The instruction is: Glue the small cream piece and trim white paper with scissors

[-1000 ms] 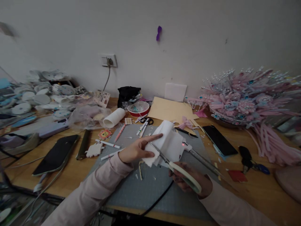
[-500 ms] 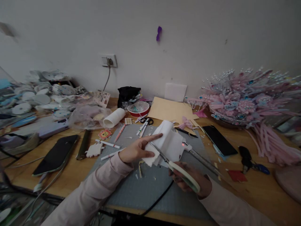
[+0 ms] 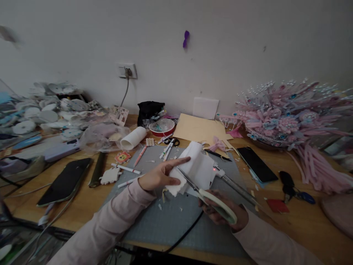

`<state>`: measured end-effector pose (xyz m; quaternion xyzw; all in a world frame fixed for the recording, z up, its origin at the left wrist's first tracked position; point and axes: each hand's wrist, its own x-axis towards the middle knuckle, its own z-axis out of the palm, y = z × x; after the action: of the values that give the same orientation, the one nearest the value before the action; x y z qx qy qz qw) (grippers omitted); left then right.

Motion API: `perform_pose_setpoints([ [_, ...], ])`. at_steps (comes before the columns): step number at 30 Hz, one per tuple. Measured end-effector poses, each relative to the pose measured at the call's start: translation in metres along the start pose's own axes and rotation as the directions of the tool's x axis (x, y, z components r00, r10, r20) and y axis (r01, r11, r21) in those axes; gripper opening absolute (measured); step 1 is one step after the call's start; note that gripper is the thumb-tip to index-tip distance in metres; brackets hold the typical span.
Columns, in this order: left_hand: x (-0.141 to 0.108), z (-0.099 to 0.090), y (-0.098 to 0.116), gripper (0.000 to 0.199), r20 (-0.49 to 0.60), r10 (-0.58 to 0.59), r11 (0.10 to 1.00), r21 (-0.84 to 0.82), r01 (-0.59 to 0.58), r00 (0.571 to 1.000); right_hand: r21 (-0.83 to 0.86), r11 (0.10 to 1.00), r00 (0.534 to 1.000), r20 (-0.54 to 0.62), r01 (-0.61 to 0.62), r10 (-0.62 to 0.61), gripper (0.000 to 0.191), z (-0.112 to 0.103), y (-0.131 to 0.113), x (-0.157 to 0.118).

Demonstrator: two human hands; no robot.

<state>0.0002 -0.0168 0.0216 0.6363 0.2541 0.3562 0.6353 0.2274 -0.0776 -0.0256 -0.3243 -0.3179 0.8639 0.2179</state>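
My left hand [image 3: 160, 173] pinches a small white piece with a wavy edge [image 3: 174, 187] between thumb and fingers, its index finger stretched out over a folded white sheet [image 3: 191, 159]. In my right hand [image 3: 213, 209] is a pair of scissors [image 3: 220, 208] with pale handles. Their blades point up and left, to the edge of the white piece by my left thumb. Whether the blades have paper between them I cannot tell. Under the sheet lies a grey cutting mat [image 3: 149, 221] with small scraps on it.
A glue gun [image 3: 220, 173] with a lit red dot rests right of the sheet. Around the mat are pens [image 3: 127, 168], a black phone [image 3: 66, 180], another phone [image 3: 257, 163], keys [image 3: 288, 186] and a red-rimmed bowl [image 3: 162, 133]. A pink beaded headdress [image 3: 286, 117] stands at right.
Both hands stay nearly in place, still holding the white piece and the scissors. The scissor handles have shifted very slightly to the right.
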Motion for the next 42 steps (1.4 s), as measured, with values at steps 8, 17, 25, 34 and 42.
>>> perform_pose_setpoints([
  [8,0.000,0.001,-0.001,0.065,0.005,-0.057,0.998,-0.023,0.057,0.998,-0.006,1.000,0.999,0.039,-0.018,0.019,0.038,-0.001,0.001,0.004],
  [17,0.000,0.001,-0.005,0.068,0.030,-0.110,0.993,-0.041,0.111,0.993,-0.012,0.995,0.991,0.086,-0.098,0.099,0.029,-0.006,0.002,0.008],
  [25,0.000,0.002,-0.004,0.068,0.025,-0.118,0.991,-0.058,0.120,0.993,0.041,0.992,0.984,0.137,-0.123,0.116,0.024,-0.012,0.002,0.013],
  [34,0.000,0.003,-0.001,0.065,-0.026,-0.073,0.996,-0.045,0.071,0.997,-0.019,0.996,0.996,0.012,-0.092,0.093,0.024,-0.003,0.000,0.006],
  [42,0.000,0.003,0.001,0.065,-0.029,-0.042,0.998,-0.054,0.040,0.999,-0.002,1.000,1.000,0.001,-0.026,0.026,0.034,0.000,0.002,0.004],
])
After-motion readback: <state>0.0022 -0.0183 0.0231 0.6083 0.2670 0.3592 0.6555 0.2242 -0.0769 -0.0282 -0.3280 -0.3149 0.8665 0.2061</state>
